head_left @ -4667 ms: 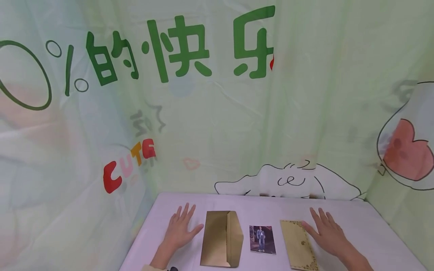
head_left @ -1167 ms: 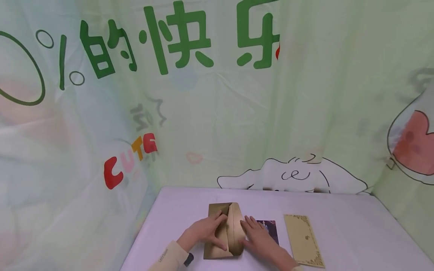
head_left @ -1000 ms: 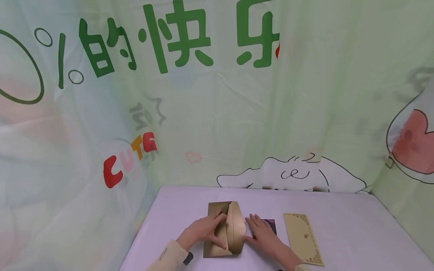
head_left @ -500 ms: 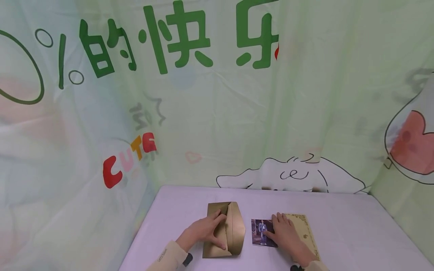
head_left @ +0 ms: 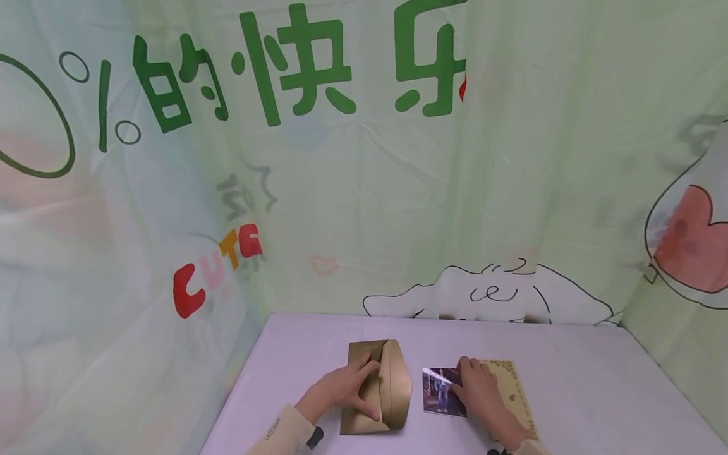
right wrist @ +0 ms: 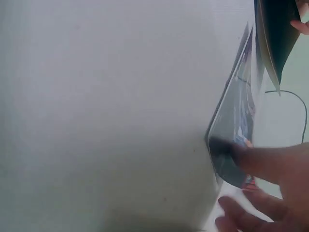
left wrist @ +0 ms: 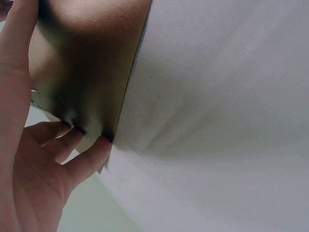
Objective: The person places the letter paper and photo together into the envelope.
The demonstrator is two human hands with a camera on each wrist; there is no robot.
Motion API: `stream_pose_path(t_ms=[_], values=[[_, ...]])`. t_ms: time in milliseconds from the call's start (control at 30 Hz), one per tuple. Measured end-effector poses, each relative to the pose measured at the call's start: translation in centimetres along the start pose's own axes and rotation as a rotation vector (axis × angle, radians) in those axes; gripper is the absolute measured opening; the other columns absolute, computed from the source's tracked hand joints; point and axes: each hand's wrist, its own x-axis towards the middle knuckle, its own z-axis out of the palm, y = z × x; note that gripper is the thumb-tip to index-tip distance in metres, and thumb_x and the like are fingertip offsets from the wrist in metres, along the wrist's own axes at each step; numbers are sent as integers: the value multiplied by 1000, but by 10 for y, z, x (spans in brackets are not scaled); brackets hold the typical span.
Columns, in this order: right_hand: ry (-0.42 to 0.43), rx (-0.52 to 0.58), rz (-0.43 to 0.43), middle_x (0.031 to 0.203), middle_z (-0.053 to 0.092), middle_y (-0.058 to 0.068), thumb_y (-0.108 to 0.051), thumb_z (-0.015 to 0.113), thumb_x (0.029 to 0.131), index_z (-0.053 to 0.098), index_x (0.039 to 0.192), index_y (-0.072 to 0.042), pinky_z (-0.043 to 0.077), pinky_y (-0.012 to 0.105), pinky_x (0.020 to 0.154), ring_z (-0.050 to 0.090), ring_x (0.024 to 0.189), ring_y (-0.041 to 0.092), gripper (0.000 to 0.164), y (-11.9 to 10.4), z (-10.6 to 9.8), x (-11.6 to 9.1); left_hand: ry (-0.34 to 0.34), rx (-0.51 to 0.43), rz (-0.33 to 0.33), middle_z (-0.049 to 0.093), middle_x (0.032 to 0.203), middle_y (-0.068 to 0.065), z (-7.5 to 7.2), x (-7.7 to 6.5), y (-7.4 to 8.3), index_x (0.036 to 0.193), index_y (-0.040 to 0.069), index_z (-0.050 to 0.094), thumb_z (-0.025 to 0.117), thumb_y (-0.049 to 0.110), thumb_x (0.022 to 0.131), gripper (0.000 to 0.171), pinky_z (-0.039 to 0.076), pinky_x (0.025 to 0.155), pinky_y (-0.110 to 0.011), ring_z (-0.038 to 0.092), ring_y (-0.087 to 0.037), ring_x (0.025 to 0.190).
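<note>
A gold envelope (head_left: pixel 396 388) lies on the table with its pointed flap unfolded to the right. My left hand (head_left: pixel 340 387) rests on its body, thumb and fingers spread apart; the left wrist view shows the fingertips pressing on the envelope (left wrist: pixel 96 29). To the right, my right hand (head_left: pixel 482 393) pinches the right edge of a small photo (head_left: pixel 436 390) of a standing person. Glare crosses the photo, and in the right wrist view the thumb lies over the photo (right wrist: pixel 232 113). Partly hidden behind the right hand is a pale gold card (head_left: pixel 516 398) with ornate corners.
A pale lilac cloth covers the table (head_left: pixel 591 385). Printed curtains (head_left: pixel 364 221) enclose it at the back and on both sides, with the back one standing at the table's far edge.
My right hand moved from the envelope's flap over to the photo's right edge, where its fingers have curled in. Glare now shows on the photo. The left hand stays on the envelope.
</note>
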Motion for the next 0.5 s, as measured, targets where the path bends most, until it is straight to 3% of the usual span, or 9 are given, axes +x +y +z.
stream_pose_path(t_ms=[133, 267, 500], values=[[1, 205, 22, 78, 62, 6, -2, 69, 89, 56, 98, -1, 46, 35, 61, 55, 69, 17, 17, 5, -5, 2, 6, -5, 12, 34, 160, -20, 0, 0, 0, 147, 31, 36, 78, 74, 66, 101, 54, 94, -41, 56, -32, 132], [-24, 412, 47, 76, 64, 7, 5, 59, 90, 60, 101, 4, 45, 28, 56, 56, 66, 14, 10, 12, -14, 6, 11, -5, 12, 34, 160, -21, -1, -1, -1, 147, 30, 36, 77, 75, 66, 101, 54, 94, -41, 56, -33, 132], [-95, 511, 101, 78, 63, 10, 3, 53, 96, 62, 109, 11, 45, 26, 55, 56, 64, 16, 18, 25, -34, 14, 0, -15, 2, 34, 161, -20, -2, -2, 0, 148, 30, 35, 77, 75, 66, 102, 54, 94, -42, 56, -34, 132]])
